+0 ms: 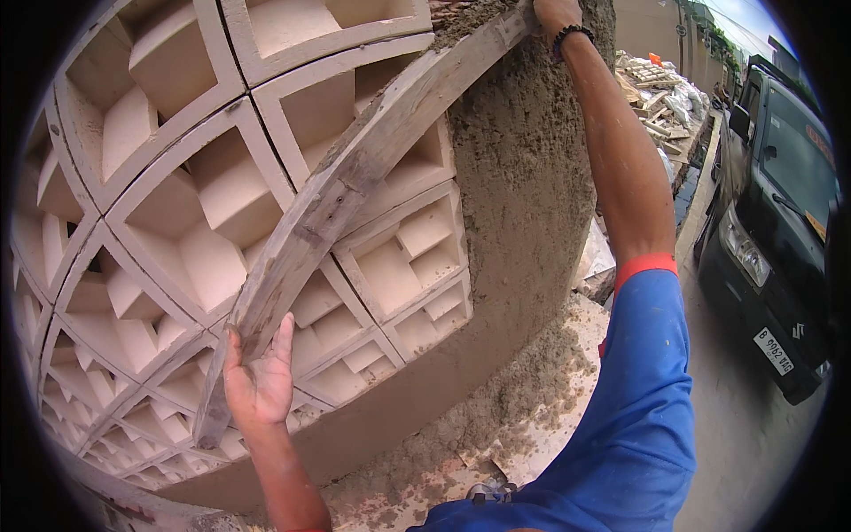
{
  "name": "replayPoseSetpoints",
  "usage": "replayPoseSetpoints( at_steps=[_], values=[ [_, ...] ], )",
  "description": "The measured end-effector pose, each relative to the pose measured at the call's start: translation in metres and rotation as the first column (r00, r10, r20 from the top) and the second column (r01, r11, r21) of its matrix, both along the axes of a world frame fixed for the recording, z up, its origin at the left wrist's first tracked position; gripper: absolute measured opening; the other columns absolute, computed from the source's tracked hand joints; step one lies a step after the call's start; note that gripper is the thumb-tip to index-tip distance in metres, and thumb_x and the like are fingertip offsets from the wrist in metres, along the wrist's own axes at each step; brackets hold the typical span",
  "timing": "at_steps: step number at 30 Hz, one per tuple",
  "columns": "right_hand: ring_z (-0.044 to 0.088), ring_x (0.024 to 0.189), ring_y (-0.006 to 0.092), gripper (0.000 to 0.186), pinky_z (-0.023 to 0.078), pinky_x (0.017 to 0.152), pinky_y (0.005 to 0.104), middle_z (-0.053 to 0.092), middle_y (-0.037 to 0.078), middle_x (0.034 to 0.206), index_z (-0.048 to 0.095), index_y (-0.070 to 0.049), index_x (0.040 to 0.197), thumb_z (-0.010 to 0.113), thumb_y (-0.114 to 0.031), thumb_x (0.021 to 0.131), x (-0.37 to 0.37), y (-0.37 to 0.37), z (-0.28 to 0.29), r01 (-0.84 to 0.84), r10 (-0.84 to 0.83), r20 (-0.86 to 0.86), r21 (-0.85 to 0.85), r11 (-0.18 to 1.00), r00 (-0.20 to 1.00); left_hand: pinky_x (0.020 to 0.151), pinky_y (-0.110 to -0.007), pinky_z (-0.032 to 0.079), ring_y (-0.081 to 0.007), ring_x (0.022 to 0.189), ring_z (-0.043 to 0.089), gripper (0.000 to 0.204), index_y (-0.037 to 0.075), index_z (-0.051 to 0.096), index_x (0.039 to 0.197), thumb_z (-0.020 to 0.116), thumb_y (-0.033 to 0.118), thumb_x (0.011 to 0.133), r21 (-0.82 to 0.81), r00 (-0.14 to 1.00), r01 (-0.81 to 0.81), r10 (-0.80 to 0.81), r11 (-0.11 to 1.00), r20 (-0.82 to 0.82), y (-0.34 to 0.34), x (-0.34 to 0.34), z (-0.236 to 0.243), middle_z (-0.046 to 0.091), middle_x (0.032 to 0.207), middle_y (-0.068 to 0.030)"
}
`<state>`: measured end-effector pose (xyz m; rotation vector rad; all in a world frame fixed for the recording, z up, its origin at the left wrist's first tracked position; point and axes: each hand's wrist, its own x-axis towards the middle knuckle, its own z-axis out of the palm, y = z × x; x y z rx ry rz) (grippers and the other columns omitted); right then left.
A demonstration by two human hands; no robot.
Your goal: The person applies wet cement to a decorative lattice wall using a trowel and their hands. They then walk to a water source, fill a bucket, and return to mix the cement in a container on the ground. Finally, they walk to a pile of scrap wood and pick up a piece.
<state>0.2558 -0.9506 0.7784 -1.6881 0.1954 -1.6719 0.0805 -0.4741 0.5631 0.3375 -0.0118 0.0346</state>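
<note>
A long, weathered wooden plank (332,199) slants from the top centre down to the lower left, across a wall of pale breeze blocks (191,208) with stepped hollows. My right hand (557,12), cut off by the upper edge, is closed on the plank's upper end; a dark beaded bracelet circles that wrist. Against the plank's lower part lies my left hand (261,386), palm showing and fingers stretched apart. Wet grey mortar (523,186) covers the wall strip right of the blocks, under the plank's upper end. A smoother mortar band (372,426) runs beneath the blocks.
Crumbs of fallen mortar (532,399) lie along the wall's foot. A dark vehicle (771,230) stands on the paved ground (700,443) at right. Beyond my right arm is a heap of timber scraps and rubble (660,93).
</note>
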Motion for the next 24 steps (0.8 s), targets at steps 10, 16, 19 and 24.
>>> replayPoseSetpoints(
  at_steps=[10, 16, 19, 24],
  values=[
    [0.053, 0.104, 0.0414, 0.065, 0.043, 0.091, 0.0427, 0.050, 0.030, 0.117, 0.032, -0.004, 0.135, 0.052, -0.034, 0.081, -0.015, 0.010, -0.109, -0.142, 0.168, -0.137, 0.181, 0.973, 0.976, 0.098, -0.052, 0.039, -0.0362, 0.118, 0.041, 0.037, -0.003, 0.039, 0.123, 0.043, 0.017, 0.092, 0.066, 0.980, -0.003, 0.016, 0.998, -0.199, 0.011, -0.001, -0.049, 0.042, 0.128, -0.0195],
    [0.056, 0.098, 0.0414, 0.067, 0.045, 0.087, 0.0432, 0.056, 0.031, 0.106, 0.027, -0.004, 0.138, 0.050, -0.029, 0.080, -0.016, 0.018, -0.183, 0.043, 0.034, -0.283, 0.261, 0.964, 0.958, 0.098, -0.049, 0.040, -0.0363, 0.118, 0.040, 0.040, -0.004, 0.038, 0.124, 0.045, 0.017, 0.090, 0.113, 0.963, -0.007, 0.037, 0.994, -0.267, 0.035, -0.005, -0.074, 0.041, 0.128, -0.0193],
    [0.056, 0.099, 0.0406, 0.067, 0.045, 0.088, 0.0436, 0.055, 0.030, 0.108, 0.025, -0.003, 0.138, 0.050, -0.028, 0.081, -0.033, 0.030, -0.212, -0.011, 0.147, -0.319, 0.393, 0.920, 0.936, 0.097, -0.049, 0.040, -0.0352, 0.118, 0.041, 0.041, -0.002, 0.038, 0.124, 0.046, 0.019, 0.089, 0.181, 0.957, -0.017, 0.069, 0.983, -0.282, 0.043, -0.005, -0.085, 0.040, 0.129, -0.0190],
    [0.053, 0.105, 0.0406, 0.067, 0.043, 0.090, 0.0439, 0.052, 0.031, 0.115, 0.024, 0.002, 0.137, 0.048, -0.027, 0.083, -0.027, 0.035, -0.285, 0.031, 0.155, -0.372, 0.449, 0.893, 0.915, 0.095, -0.047, 0.042, -0.0352, 0.116, 0.043, 0.042, -0.001, 0.039, 0.122, 0.049, 0.021, 0.087, 0.241, 0.924, -0.022, 0.112, 0.970, -0.365, 0.061, -0.007, -0.107, 0.042, 0.126, -0.0192]
  ],
)
